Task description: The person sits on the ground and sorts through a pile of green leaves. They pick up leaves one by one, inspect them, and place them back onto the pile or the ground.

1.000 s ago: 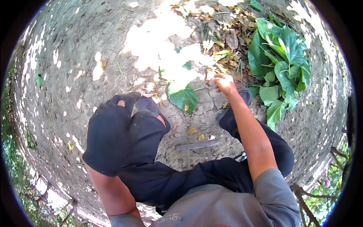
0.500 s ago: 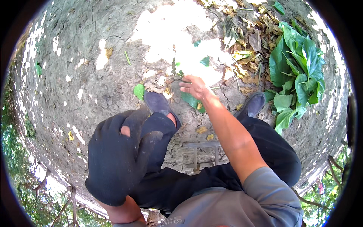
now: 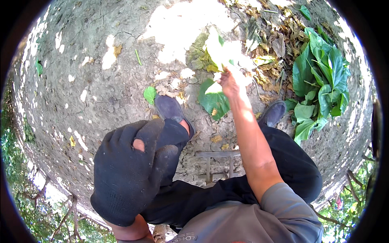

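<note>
My bare right hand reaches forward over the ground, its fingers closed on the lower end of a broad leaf. Strong sunlight washes out most of that leaf; its left edge looks yellow-green. Just below the hand, a dark green leaf lies flat on the soil, partly under the fingers. Near my left knee is my left hand in a black knit glove with a hole in one finger. Its fingers are curled in, and whatever they may hold is hidden underneath.
A heap of large green leaves lies at the right, beside dry brown leaves. My shoes rest on cracked soil. A small green leaf lies by the left shoe. A low metal frame stands between my legs.
My right hand has shifted slightly right and taken up the leaf, which now stands out beyond its fingers. More of the dark green leaf beneath shows. The gloved left hand has barely moved.
</note>
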